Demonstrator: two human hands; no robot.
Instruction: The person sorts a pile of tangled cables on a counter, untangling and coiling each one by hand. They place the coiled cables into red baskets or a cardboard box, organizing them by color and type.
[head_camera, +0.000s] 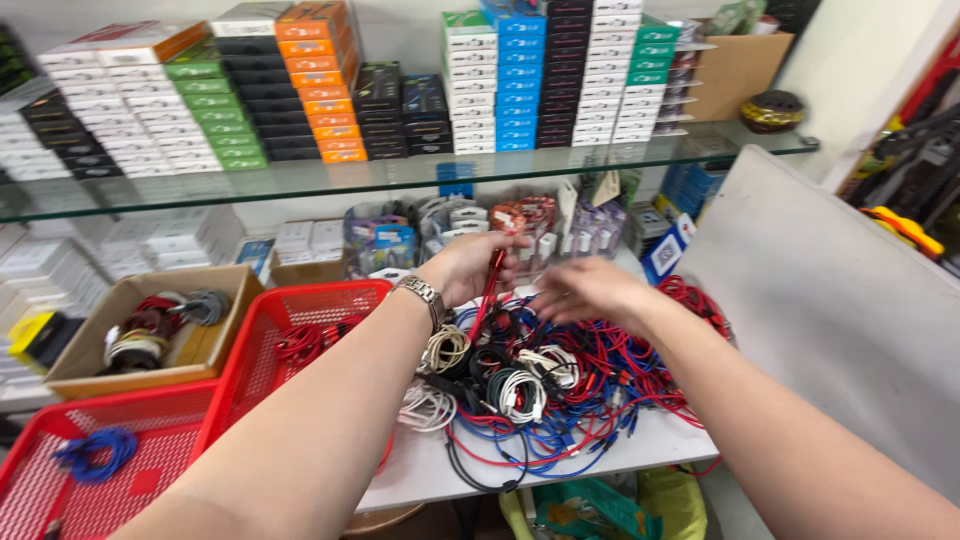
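My left hand (470, 266), with a metal watch on the wrist, is raised over a tangled pile of cables (560, 385) and pinches a red cable (490, 290) that hangs down into the pile. My right hand (585, 290) hovers just to its right, blurred, fingers spread and holding nothing, just above the red, blue, black and white cables. The pile lies on a white table (430, 475).
Two red plastic baskets stand at left: one (255, 345) with red cables, one (40, 470) with a blue cable coil. A cardboard box (85, 335) holds coiled cables. A glass shelf (300, 180) carries stacked small boxes. A grey board (840, 300) leans at right.
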